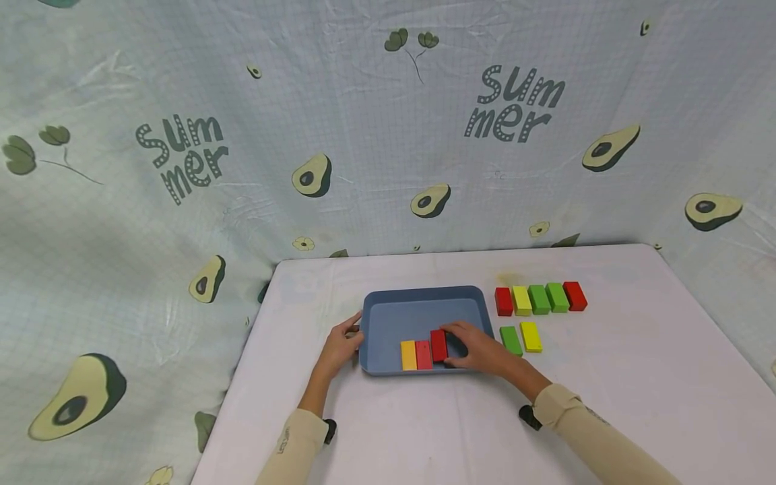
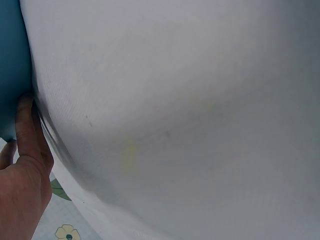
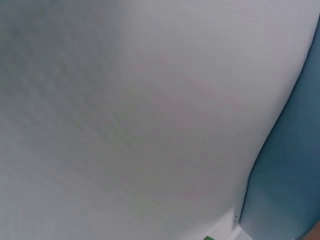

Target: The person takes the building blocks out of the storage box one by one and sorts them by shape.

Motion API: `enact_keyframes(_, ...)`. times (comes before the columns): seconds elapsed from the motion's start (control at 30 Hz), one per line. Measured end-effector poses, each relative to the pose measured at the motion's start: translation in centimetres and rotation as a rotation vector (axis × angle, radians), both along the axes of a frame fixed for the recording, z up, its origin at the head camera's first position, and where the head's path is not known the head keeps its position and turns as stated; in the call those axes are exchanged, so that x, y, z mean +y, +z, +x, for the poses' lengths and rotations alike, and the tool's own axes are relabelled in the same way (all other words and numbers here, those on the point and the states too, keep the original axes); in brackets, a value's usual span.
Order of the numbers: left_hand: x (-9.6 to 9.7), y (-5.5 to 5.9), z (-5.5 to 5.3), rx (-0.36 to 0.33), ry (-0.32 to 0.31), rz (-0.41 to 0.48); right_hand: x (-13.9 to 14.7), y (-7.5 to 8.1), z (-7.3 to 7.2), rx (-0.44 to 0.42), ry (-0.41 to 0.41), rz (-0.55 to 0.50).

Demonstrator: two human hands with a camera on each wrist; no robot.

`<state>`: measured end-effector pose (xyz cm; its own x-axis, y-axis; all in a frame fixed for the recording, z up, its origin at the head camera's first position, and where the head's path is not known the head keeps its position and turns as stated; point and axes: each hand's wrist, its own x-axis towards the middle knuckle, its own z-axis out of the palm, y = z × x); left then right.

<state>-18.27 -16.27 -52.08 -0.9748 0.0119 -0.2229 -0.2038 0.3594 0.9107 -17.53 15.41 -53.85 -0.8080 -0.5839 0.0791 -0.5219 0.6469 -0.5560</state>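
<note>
1. Pale cloth printed with avocados, flowers and the word "summer" forms the backdrop (image 1: pixel 364 101) facing me, behind a desk (image 1: pixel 436 431) covered in white.
2. On the desk, nearer the far edge than the near edge and a little left of centre, sits a shallow blue-grey tray (image 1: pixel 394 320) with rounded corners.
3. Along the tray's near edge stand 2 blocks, side by side: an orange-yellow block (image 1: pixel 409 356), then a light red block (image 1: pixel 423 355).
4. Just right of them, inside the tray near the same edge, is a dark red block (image 1: pixel 439 346). I cannot tell whether it touches the tray floor.
5. A person's right hand (image 1: pixel 481 349), reaching over the tray's near right corner, pinches that dark red block between thumb and fingers.
6. The person's left hand (image 1: pixel 339 345) touches the tray's left edge, its fingers relaxed and extended against the outer side.
7. Beige sleeves (image 1: pixel 297 438) cover the forearms, with a dark device (image 1: pixel 330 431) at each wrist.
8. Right of the tray, towards the desk's far right corner, 5 blocks form a row (image 1: pixel 539 300): red, yellow, green, green, red.
9. Nearer the near edge, below that row, lie 2 more: a green block (image 1: pixel 511 341) and a yellow block (image 1: pixel 531 337).
</note>
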Motion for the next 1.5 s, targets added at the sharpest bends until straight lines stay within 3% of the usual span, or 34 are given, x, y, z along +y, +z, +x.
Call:
enact_keyframes(0.47,0.1,-0.2,-0.1,0.006,0.010,-0.007,1.4,-0.1,-0.2,0.037,0.021,-0.197)
enact_keyframes(0.73,0.2,0.1,0.0,0.011,0.007,-0.005,2.8,0.8,-0.1,-0.014,-0.045,-0.158)
enact_keyframes(0.83,0.3,1.2,0.4,0.011,-0.012,0.012,3.4,1.5,0.1,-0.048,-0.079,-0.148)
enact_keyframes(0.97,0.8,3.6,1.4,0.000,-0.040,0.029,4.3,2.0,0.3,-0.042,-0.124,-0.142)
enact_keyframes(1.03,1.0,4.0,1.6,-0.002,-0.046,0.025,4.8,2.1,0.3,-0.037,-0.144,-0.147)
enact_keyframes(1.1,0.9,3.8,1.5,0.001,-0.050,0.024,5.3,2.1,0.3,-0.042,-0.158,-0.153)
enact_keyframes(1.33,0.0,0.4,0.2,0.000,-0.023,0.033,6.9,1.7,0.4,-0.057,-0.147,-0.140)
enact_keyframes(1.5,0.0,-0.3,0.1,0.009,-0.005,0.023,7.8,1.6,0.4,-0.026,-0.148,-0.140)
